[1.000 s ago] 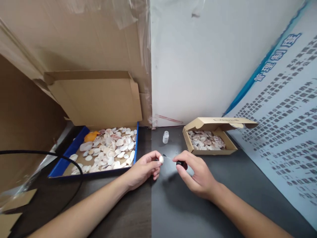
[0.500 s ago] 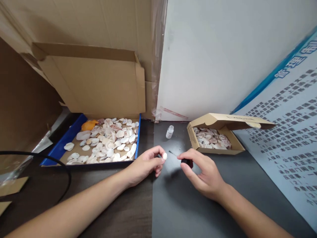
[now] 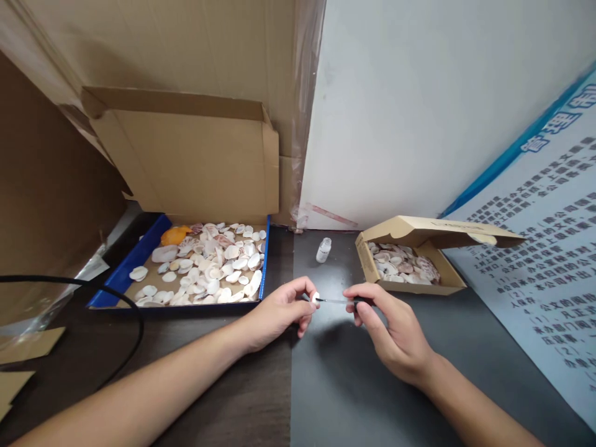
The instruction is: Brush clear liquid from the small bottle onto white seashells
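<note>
Left hand has the small white shell pinched at the tips of thumb and forefinger, fingers closed tight around it, just above the dark table near its back edge. Right hand grips the black-capped brush between curled fingers, its thin tip touching the shell. The little open bottle stands just behind, toward the table's back edge.
</note>
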Demonstrator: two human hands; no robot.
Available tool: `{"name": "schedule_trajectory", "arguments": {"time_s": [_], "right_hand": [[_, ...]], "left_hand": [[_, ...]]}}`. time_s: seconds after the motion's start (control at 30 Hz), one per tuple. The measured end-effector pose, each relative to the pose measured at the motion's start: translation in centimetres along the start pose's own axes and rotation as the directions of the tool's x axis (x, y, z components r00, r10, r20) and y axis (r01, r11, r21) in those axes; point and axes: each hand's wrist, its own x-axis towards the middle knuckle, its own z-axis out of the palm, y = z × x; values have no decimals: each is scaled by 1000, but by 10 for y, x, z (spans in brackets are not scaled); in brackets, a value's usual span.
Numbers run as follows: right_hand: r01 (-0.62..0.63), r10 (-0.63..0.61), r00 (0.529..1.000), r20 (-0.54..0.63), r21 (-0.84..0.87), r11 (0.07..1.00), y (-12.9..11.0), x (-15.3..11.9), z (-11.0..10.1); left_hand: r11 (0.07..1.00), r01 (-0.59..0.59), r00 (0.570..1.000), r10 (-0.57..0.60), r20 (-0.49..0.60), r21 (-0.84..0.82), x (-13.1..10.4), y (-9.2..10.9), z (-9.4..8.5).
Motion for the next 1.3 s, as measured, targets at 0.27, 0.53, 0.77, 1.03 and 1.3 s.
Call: {"name": "schedule_trajectory", "arguments": {"time_s": [0.27,0.53,0.77,1.03,1.3], "right_hand": [[-52,52,999,-5,1,999,3,0,1],[-35,36,999,23,-18,999,0,2,-1],[-36,36,999,16,4,999,1,0,0],[-46,46,999,7,10,999,2,2,1],[-77,77,997,-15,9,997,2,1,0]], "left_hand": [[1000,5,1000,-5,-10,-6,-2,0,0],[999,20,1000,-21,-15,-32,-1,3,2],[999,11,1000,-13,-21,-53,-3,4,3],[999,10,1000,-10,-10,-45,-2,4,2],[999,-4,1000,3,-20,-36,-1,2,2]]}}
